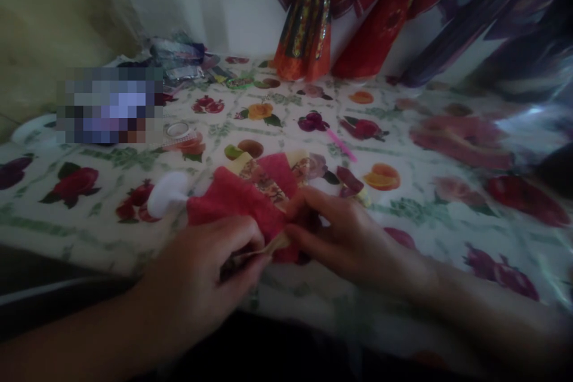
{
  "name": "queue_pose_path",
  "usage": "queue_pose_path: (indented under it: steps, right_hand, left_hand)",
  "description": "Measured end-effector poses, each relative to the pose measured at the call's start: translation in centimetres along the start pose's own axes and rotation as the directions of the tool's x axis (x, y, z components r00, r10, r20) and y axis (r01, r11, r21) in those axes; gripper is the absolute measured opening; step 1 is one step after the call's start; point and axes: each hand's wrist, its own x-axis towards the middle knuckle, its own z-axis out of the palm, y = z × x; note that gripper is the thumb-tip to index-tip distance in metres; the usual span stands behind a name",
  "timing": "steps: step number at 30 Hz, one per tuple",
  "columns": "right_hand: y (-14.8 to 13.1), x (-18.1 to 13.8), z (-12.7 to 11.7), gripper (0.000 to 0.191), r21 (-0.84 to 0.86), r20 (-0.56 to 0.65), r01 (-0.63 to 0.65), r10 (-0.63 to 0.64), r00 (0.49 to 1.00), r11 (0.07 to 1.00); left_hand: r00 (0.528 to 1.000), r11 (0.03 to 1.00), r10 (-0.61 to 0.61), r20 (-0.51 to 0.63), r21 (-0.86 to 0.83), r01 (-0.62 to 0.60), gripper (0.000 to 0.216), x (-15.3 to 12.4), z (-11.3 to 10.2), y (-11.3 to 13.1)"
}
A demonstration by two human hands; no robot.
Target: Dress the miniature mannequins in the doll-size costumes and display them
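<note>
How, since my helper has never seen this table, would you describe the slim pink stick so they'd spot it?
On the fruit-print tablecloth, look beyond the right hand. The slim stick lies slanted between a printed purple fruit and printed orange. Unlike those rounded prints, it is straight and bright pink.

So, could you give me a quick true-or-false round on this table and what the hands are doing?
1. The left hand and right hand both pinch a pale strip. True.
2. A pink stick lies on the tablecloth. True.
3. The tablecloth is plain. False: it is printed with fruit, pomegranates among them.
4. The white ring lies to the right of the red fabric. False: the white ring is farther back and to the left of the red fabric.
5. The orange dress stands at the back, near the wall. True.
</note>
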Motion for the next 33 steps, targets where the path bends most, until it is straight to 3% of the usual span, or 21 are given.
queue_pose_path:
  steps: [8,19,33]
  right_hand:
    - [0.2,0.0,0.1,0.003,0.039,0.010,0.010,-0.010,1.000,0.999]
    - [0.1,-0.1,0.1,0.003,0.021,-0.004,0.009,-0.009,1.000,1.000]
    - [-0.2,0.1,0.4,0.007,0.011,-0.069,0.015,-0.014,0.998,1.000]
  left_hand:
    - [0.988,0.976,-0.119,0.094,-0.173,0.134,0.014,0.0,-0.4,0.0]
    - [0.994,0.993,-0.109,0.026,-0.043,0.110,0.014,-0.5,0.0,-0.6]
    - [0.992,0.994,-0.103,0.075,-0.020,0.105,0.018,-1.1,0.6,-1.0]
